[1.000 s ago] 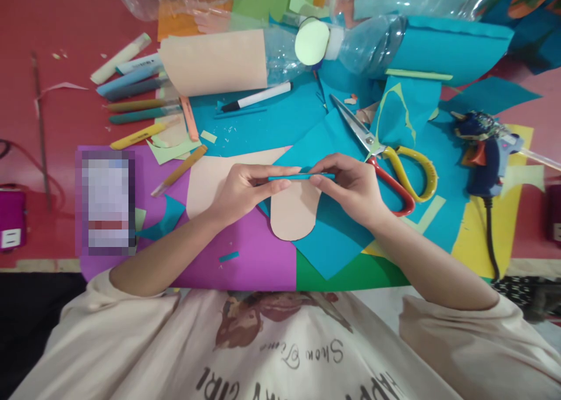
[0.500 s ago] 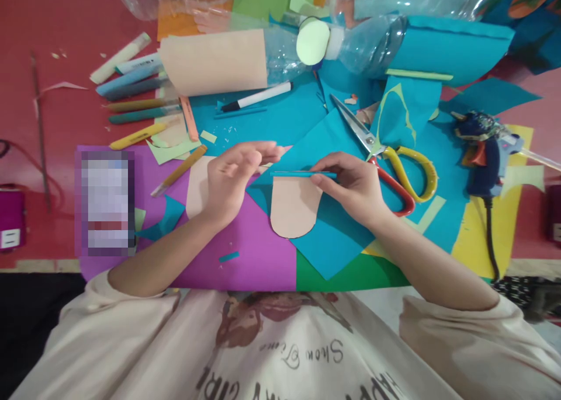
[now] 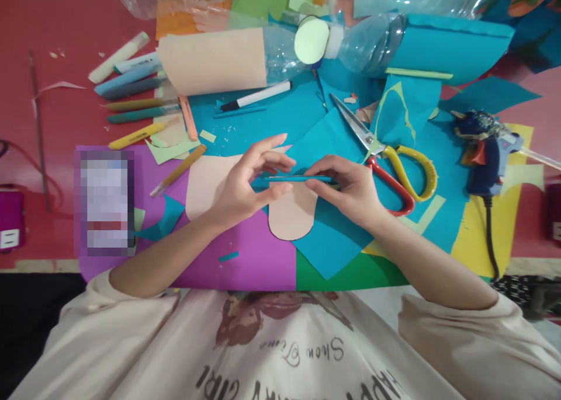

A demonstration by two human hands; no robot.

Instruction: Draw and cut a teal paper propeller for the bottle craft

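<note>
My right hand (image 3: 350, 190) pinches the right end of a thin blue paper strip (image 3: 291, 178) held level just above a beige rounded paper cut-out (image 3: 290, 216). At the strip's left end, my left hand (image 3: 248, 184) has thumb and fingers curled around it, the index finger raised and apart. The cut-out lies on a blue paper sheet (image 3: 328, 236) over purple card (image 3: 245, 254). Whether the left fingers grip the strip or only touch it is unclear.
Red-and-yellow scissors (image 3: 385, 157) lie just right of my right hand. A blue glue gun (image 3: 482, 152) rests further right. A marker (image 3: 256, 96), crayons (image 3: 131, 96), a beige paper roll (image 3: 214, 61) and plastic bottles (image 3: 350, 38) crowd the far side. A blurred phone (image 3: 105, 201) sits left.
My left hand lifted off the strip with its fingers spread half a second ago, then came back to the strip's left end. My right hand kept hold of the strip throughout.
</note>
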